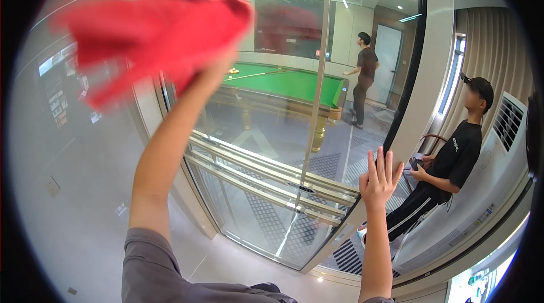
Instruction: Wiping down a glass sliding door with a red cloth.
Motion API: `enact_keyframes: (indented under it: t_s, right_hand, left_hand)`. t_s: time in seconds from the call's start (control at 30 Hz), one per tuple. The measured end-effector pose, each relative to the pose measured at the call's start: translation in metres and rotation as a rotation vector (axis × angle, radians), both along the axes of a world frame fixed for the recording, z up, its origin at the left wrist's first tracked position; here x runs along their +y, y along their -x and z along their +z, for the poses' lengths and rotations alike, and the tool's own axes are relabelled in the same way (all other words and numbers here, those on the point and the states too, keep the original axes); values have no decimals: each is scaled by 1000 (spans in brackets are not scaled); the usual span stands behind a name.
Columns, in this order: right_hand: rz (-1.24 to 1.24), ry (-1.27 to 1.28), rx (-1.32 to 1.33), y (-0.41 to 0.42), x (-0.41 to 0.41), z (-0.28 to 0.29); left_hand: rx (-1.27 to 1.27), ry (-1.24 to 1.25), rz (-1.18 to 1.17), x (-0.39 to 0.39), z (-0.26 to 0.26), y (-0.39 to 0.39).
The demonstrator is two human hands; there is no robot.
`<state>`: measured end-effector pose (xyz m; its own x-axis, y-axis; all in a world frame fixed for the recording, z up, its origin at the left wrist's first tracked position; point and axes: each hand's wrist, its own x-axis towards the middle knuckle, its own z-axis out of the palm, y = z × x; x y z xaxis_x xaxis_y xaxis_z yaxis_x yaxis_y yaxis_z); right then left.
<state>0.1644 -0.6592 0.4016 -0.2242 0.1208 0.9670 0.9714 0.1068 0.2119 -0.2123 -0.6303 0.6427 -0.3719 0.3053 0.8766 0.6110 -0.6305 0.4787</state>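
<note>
A red cloth (pixel 165 27), blurred by motion, hangs spread in front of the upper left of a glass sliding door (pixel 263 133). My left hand (pixel 223 63) is raised behind it and grips it; the cloth covers nearly all the fingers. Whether the cloth touches the pane cannot be told. Lower down on the right, my right hand (pixel 378 186) lies with fingers spread against the door's pale metal frame (pixel 408 112), holding nothing. Paired metal bars (pixel 272 171) cross the door below its middle.
Through the glass, a green billiard table (pixel 272 75) stands with a person (pixel 366 78) beyond it. Right of the door frame, another person (pixel 450 163) holds a small dark object near a white floor-standing air conditioner (pixel 459 218). A glossy wall (pixel 85 154) borders the left.
</note>
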Motion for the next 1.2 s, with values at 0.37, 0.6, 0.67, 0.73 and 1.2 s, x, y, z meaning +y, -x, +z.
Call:
enact_keyframes:
  t_s: [0.37, 0.6, 0.67, 0.73, 1.2]
  right_hand:
    - [4, 8, 5, 0, -1, 0]
    - [-23, -2, 7, -11, 0, -2]
    - [7, -4, 6, 0, 4, 1]
    - [56, -13, 11, 15, 3, 2]
    - [21, -40, 22, -2, 1, -1]
  left_hand:
    - [1959, 334, -484, -43, -187, -78]
    - [1200, 156, 64, -19, -14, -10]
    - [98, 80, 42, -10, 57, 82]
    - [-480, -594, -169, 0, 112, 199]
    - [669, 850, -287, -15, 31, 41]
